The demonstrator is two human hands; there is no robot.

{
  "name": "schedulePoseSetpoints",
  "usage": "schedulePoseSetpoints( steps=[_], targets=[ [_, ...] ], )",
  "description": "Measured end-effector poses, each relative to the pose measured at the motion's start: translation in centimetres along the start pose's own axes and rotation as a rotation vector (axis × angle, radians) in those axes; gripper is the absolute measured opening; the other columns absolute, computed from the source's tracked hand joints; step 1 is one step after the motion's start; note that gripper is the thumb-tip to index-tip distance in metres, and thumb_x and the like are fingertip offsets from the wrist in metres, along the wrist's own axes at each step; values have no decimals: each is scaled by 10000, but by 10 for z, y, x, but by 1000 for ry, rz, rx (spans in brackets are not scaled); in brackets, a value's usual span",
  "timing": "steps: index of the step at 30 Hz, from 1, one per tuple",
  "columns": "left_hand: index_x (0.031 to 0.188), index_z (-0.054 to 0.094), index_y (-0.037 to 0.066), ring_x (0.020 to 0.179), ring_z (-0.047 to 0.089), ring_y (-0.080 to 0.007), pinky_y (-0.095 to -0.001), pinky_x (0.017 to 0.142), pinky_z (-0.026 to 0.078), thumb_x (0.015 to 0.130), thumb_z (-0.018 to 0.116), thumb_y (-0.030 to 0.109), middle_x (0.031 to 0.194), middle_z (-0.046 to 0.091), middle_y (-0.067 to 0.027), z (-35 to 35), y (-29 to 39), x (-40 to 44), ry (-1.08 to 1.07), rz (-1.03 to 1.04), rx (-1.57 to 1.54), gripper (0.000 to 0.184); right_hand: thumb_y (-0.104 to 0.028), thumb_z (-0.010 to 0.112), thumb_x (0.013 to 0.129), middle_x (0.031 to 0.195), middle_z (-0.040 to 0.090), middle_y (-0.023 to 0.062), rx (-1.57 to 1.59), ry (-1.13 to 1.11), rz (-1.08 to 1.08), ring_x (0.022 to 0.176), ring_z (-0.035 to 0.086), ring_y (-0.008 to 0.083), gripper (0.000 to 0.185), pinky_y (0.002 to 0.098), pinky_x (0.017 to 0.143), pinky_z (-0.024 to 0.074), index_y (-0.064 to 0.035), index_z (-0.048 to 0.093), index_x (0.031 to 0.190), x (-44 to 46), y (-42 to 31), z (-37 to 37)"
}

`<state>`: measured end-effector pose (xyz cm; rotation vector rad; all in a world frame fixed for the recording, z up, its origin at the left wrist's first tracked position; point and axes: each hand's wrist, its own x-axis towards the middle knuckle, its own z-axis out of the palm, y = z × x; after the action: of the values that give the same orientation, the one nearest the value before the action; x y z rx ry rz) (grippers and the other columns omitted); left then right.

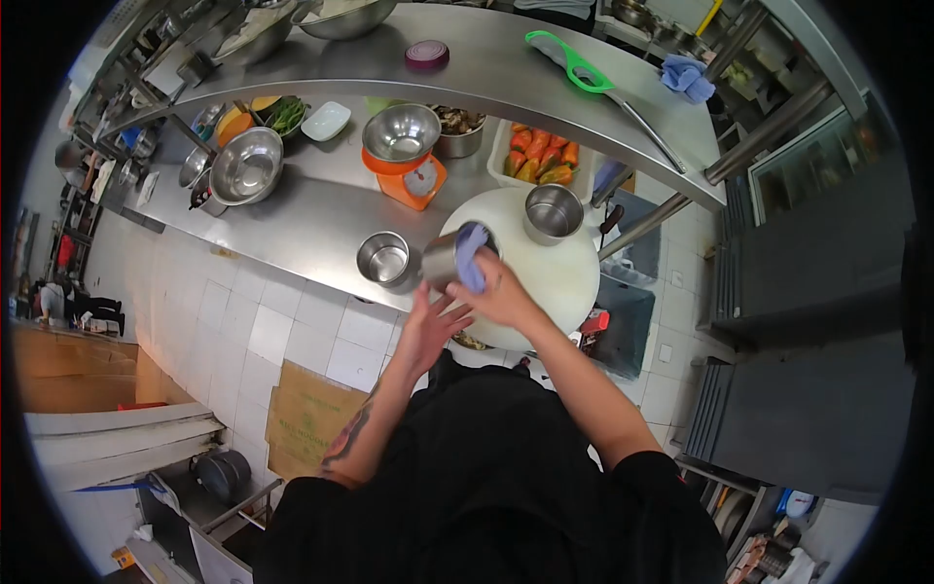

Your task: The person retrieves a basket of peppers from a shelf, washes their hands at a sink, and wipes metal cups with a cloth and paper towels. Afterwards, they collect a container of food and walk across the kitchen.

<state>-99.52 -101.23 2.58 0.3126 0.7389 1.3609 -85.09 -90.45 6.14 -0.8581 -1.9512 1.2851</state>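
Observation:
A steel container point(441, 261) is tilted on its side over the left part of the round white cutting board point(545, 282). My right hand point(498, 294) grips a blue cloth point(471, 255) pressed at the container's rim. Close below the container, my left hand point(426, 336) has its fingers spread, the tips at or near its lower side; whether they touch I cannot tell. To the left, a second steel container point(383, 258) stands upright on the steel counter point(321, 229). A third steel container point(554, 213) stands on the board's far right part.
Behind the board are an orange scale point(413, 183) with a steel bowl point(401, 133) and a white tub point(498, 161) of peppers. The overhead shelf point(486, 68) holds a cut red onion point(426, 54) and a green-handled tool point(574, 66). A grey bin point(623, 331) stands right.

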Motion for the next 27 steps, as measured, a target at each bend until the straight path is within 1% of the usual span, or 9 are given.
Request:
schedulePoseSetpoints(
  steps=[5,11,13,15,18,22,24,25,27],
  targets=[
    [1442,406,78,1325,475,-267,-450,1072,422,1003,395,587,1415,502,-162,33,2,50,-187,37,-83,672,-363,691,894,1164,583,223,83,-57,63,1083,568,362,463,415,927,446,28,564,1107,-38,-20,-1],
    [1453,318,76,1247,522,-259,-432,1051,438,920,705,297,1386,484,-136,102,8,59,-234,46,155,694,-390,641,919,1229,550,228,-740,-97,-50,1204,492,392,632,425,1064,368,22,448,1356,-57,-24,-58],
    [1454,317,88,1239,523,-248,-426,1045,441,920,704,299,1363,497,-124,103,-1,51,-336,65,63,692,-398,642,908,1264,547,237,389,74,268,1237,478,410,673,436,1094,345,31,422,1376,-66,-27,-63],
    [1456,315,100,1231,524,-237,-420,1040,443,921,703,300,1339,509,-113,95,-4,56,-422,82,-27,690,-372,649,897,1216,575,233,610,177,194,1227,491,409,690,448,1075,361,21,387,1400,-69,-38,-53],
    [1482,275,167,1222,519,-222,-411,1028,450,918,706,288,1294,527,-85,97,6,71,-302,-256,140,720,-328,665,872,1151,575,245,-633,114,-210,1037,553,417,473,452,928,437,20,563,1176,-73,-11,-61],
    [1488,255,150,1182,548,-224,-406,1037,445,912,713,300,1284,532,-87,122,-13,49,-314,24,174,750,-313,676,849,1128,586,244,-577,155,-269,1032,542,439,441,478,919,421,27,592,1118,-78,-20,-70],
    [1492,239,162,1183,545,-224,-403,1035,444,916,710,284,1306,513,-87,92,-28,61,-417,-54,25,754,-302,673,847,1139,595,198,725,305,233,1008,541,442,416,485,913,411,7,603,1117,-90,-31,-49],
    [1496,222,175,1184,543,-224,-399,1033,443,919,708,268,1328,494,-87,89,-26,60,-521,-128,-121,760,-302,673,847,1139,595,198,731,301,239,1008,541,442,416,485,913,411,7,603,1117,-91,-27,-48],
    [1495,207,177,1196,542,-229,-393,1021,446,902,731,280,1363,466,-82,90,-27,58,-433,-168,-121,798,-289,664,854,1057,618,175,-374,191,-235,943,550,423,407,477,898,414,6,603,1128,-87,-17,-54]
  ],
)
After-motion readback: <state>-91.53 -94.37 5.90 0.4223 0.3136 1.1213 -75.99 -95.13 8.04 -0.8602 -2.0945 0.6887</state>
